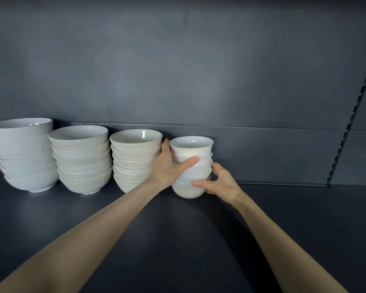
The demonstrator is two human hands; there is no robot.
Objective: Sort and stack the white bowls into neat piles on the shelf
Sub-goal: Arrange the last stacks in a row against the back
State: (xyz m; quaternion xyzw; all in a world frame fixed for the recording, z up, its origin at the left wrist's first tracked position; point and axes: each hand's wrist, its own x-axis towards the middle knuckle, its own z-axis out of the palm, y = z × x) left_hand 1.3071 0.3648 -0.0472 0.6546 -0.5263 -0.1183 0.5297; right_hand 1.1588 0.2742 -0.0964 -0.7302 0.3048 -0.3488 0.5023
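Left hand point(171, 166) and right hand point(218, 182) grasp small bowl pile point(191, 166) from both sides; advice: square rims gently, slide against back wall point(262, 153), avoid neighbouring pile point(135, 159).

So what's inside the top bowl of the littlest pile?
The top bowl shows only its shiny white inner wall. Its bottom hides behind the near rim.

Third stack point(133, 157) partly behind left hand point(167, 169)
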